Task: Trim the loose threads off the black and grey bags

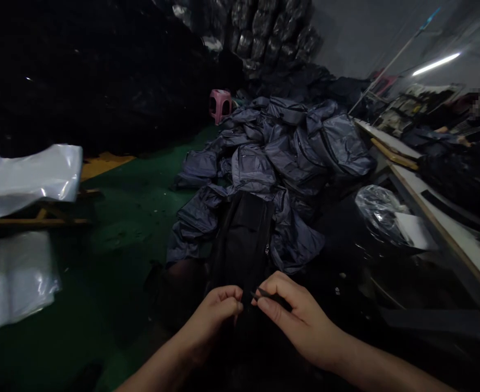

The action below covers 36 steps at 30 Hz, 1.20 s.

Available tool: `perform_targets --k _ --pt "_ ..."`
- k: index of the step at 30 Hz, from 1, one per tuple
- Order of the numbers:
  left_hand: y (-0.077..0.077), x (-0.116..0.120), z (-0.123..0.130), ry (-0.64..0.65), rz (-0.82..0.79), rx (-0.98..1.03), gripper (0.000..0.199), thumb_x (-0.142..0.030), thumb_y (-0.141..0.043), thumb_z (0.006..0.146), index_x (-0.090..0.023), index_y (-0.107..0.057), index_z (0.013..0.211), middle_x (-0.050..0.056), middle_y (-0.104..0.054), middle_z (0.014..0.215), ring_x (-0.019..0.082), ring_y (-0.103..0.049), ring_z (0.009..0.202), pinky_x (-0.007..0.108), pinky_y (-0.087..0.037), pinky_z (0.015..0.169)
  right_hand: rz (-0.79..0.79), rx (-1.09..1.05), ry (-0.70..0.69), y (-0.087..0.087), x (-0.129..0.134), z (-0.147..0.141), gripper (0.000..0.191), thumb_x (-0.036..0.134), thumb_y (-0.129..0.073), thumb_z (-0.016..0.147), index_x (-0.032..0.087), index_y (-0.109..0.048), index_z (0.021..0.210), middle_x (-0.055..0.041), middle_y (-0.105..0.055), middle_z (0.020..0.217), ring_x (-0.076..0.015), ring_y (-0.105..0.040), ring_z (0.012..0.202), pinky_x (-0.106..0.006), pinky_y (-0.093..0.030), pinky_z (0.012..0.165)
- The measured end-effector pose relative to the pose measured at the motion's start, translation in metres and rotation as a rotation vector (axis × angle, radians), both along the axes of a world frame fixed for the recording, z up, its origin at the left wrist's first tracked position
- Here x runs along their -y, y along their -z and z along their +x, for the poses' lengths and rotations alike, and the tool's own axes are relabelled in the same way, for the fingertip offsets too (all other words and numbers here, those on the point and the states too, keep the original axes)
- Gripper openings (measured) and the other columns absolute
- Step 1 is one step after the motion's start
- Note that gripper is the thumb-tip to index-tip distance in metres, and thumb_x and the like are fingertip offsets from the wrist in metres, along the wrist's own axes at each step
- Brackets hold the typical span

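Observation:
A black backpack [245, 234] lies lengthwise in front of me, with a metal zipper pull showing on its right side. At its near end my left hand [219, 313] is closed, thumb against fingers, on the dark fabric. What exactly it pinches is hard to see in the low light. Just to the right, my right hand [295, 310] is closed on a thin dark pointed piece [264, 293], whose tip points left toward the other hand; its kind is unclear. Grey-blue bags [251, 166] are heaped directly beyond the backpack, some under its far end.
Clear plastic sheets [13, 277] lie on the left, some on a low wooden frame [43, 218]. A pink stool [220, 105] stands behind on the green floor [129, 228]. At right runs a long table [439, 218], with a plastic-wrapped bundle [381, 212] beside it. A person sits beyond.

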<state>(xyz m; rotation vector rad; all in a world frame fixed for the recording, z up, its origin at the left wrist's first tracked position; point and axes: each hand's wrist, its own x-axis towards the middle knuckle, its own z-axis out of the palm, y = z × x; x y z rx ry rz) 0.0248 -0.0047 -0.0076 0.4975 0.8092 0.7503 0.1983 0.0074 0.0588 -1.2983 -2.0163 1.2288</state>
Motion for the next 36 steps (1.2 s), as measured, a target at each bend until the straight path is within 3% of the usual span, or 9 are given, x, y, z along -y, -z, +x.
perform_targets --k 6,12,16,19,25,31,36 --pt "-0.002 0.001 -0.001 -0.008 0.002 -0.022 0.010 -0.020 -0.058 0.059 -0.015 -0.049 0.061 -0.005 -0.041 0.052 0.008 -0.035 0.051 0.021 -0.025 0.050 0.138 -0.053 -0.103 -0.003 0.004 0.000 0.011 0.022 -0.050 0.090 0.021 -0.061 0.090 -0.0066 -0.059 0.092 -0.0207 -0.052 0.091 -0.033 -0.044 0.080" --pt "-0.003 0.001 0.001 0.032 0.085 -0.152 0.030 -0.037 -0.071 0.059 -0.014 -0.052 0.066 -0.003 -0.045 0.059 0.009 -0.040 0.056 0.022 -0.028 0.054 0.045 -0.037 -0.079 0.005 0.000 0.001 0.015 0.028 -0.048 0.092 0.019 -0.058 0.084 -0.0039 -0.058 0.087 -0.0167 -0.054 0.079 -0.029 -0.043 0.070" --pt "0.000 0.001 0.005 0.029 0.125 -0.255 0.031 -0.036 -0.071 0.060 -0.013 -0.051 0.066 -0.004 -0.044 0.059 0.008 -0.037 0.056 0.021 -0.026 0.053 -0.004 -0.019 -0.031 0.006 -0.002 -0.002 0.017 0.030 -0.049 0.092 0.019 -0.059 0.082 -0.0016 -0.057 0.082 -0.0153 -0.053 0.076 -0.027 -0.042 0.069" --pt "0.000 0.001 0.006 0.027 0.127 -0.238 0.026 -0.034 -0.068 0.064 -0.014 -0.051 0.066 -0.004 -0.044 0.060 0.009 -0.038 0.056 0.021 -0.026 0.052 -0.069 -0.005 0.014 0.004 -0.003 -0.003 0.018 0.032 -0.050 0.092 0.019 -0.058 0.082 0.0000 -0.056 0.079 -0.0146 -0.052 0.074 -0.026 -0.040 0.067" --pt "-0.002 0.000 0.000 0.055 0.094 -0.121 0.032 -0.038 -0.069 0.068 -0.014 -0.049 0.064 -0.004 -0.042 0.057 0.007 -0.037 0.052 0.020 -0.027 0.051 -0.176 -0.019 -0.027 -0.003 -0.008 0.002 0.026 0.038 -0.049 0.092 0.018 -0.056 0.077 0.0007 -0.053 0.076 -0.0134 -0.048 0.071 -0.024 -0.038 0.062" --pt "0.002 0.000 -0.005 0.094 0.075 -0.045 0.031 -0.039 -0.069 0.070 -0.013 -0.053 0.065 -0.003 -0.047 0.057 0.006 -0.041 0.053 0.019 -0.031 0.053 -0.195 0.032 -0.084 -0.009 -0.013 0.003 0.024 0.030 -0.053 0.088 0.017 -0.055 0.068 -0.0018 -0.054 0.086 -0.0156 -0.051 0.082 -0.027 -0.039 0.074" --pt "0.003 -0.001 -0.008 0.136 0.059 -0.020 0.022 -0.033 -0.066 0.073 -0.013 -0.057 0.069 -0.001 -0.053 0.058 0.008 -0.047 0.055 0.020 -0.035 0.057 -0.364 0.019 -0.070 -0.011 -0.016 0.001 0.027 0.026 -0.058 0.082 0.015 -0.049 0.059 -0.0007 -0.052 0.095 -0.0121 -0.050 0.077 -0.024 -0.038 0.067"
